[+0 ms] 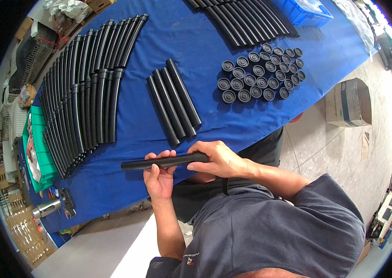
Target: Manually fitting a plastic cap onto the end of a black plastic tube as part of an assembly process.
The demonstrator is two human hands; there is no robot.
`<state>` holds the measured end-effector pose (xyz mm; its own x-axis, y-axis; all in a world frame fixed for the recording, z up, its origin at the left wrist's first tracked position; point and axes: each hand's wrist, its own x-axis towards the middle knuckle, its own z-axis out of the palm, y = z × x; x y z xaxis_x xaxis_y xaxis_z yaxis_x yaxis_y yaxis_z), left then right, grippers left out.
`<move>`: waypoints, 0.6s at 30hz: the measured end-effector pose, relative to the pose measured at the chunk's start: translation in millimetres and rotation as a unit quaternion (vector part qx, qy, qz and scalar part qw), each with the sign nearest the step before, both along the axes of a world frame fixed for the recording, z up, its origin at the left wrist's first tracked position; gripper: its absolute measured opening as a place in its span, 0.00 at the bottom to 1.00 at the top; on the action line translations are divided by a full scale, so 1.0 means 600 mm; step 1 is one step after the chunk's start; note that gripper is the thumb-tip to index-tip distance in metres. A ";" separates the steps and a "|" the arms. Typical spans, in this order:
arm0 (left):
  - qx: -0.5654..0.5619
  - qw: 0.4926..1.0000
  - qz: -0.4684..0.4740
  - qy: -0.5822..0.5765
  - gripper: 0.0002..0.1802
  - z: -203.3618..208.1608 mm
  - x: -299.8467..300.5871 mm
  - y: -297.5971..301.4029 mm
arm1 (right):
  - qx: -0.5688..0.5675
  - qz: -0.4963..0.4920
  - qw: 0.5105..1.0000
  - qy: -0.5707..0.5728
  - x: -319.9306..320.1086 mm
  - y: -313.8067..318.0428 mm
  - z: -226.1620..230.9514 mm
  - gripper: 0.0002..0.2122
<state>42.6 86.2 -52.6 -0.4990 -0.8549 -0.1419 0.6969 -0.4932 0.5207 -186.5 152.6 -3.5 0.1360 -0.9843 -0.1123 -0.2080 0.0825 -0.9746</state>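
Note:
A black tube (133, 165) lies level across my two hands, just off the table's near edge. Its middle rests in my left hand (159, 180), palm up, with the fingers behind it and the thumb in front. My right hand (221, 160) is wrapped round the right end, where a wider black part shows partly under the fingers. Beyond my hands, several loose black tubes (172, 104) lie side by side on the blue cloth. To the right of them stands a group of round black caps (249, 79) with ringed faces.
Rows of black tubes with wider ends (82, 88) cover the table's left. More tubes (247, 21) and a blue crate (309, 13) sit at the far side. A green bin (43, 150) stands at the left edge. On the floor to the right is an open cardboard box (344, 104).

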 end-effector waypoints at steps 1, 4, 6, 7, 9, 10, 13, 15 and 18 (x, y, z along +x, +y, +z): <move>-0.001 1.000 -0.001 -0.003 0.18 0.001 -0.002 0.000 | 0.000 -0.001 1.000 0.000 0.002 0.002 -0.011 0.19; 0.010 1.000 0.001 0.006 0.18 0.001 -0.001 0.000 | -0.236 -0.040 0.966 0.101 0.016 0.010 -0.032 0.20; 0.008 1.000 0.001 0.012 0.18 -0.003 0.001 0.001 | -0.227 -0.055 0.969 0.082 0.016 0.011 -0.028 0.19; 0.007 1.000 0.001 0.018 0.18 -0.006 0.002 0.001 | -0.218 -0.070 0.971 0.064 0.017 0.010 -0.022 0.18; -0.008 1.000 -0.008 0.026 0.18 -0.013 0.006 -0.001 | -0.046 -0.036 0.998 0.011 0.006 0.008 0.007 0.18; -0.022 0.999 -0.019 0.036 0.18 -0.015 0.006 -0.002 | 0.127 -0.002 0.991 -0.041 0.002 0.007 0.016 0.19; -0.009 1.000 -0.016 0.021 0.18 -0.009 0.007 -0.001 | -0.219 -0.049 0.971 0.088 0.012 0.009 -0.018 0.18; -0.012 1.000 -0.015 0.023 0.18 -0.010 0.008 -0.002 | -0.235 -0.055 0.967 0.082 0.013 0.009 -0.026 0.17; -0.009 1.000 -0.011 0.018 0.18 -0.008 0.004 -0.002 | -0.116 -0.040 0.992 0.031 0.003 0.007 -0.008 0.16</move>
<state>44.7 84.8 -57.6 -0.5230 -0.8456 -0.1072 0.7045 -0.4996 0.5040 -184.7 157.1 -8.1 0.0571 -0.9920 0.1124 -0.2700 -0.1237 -0.9549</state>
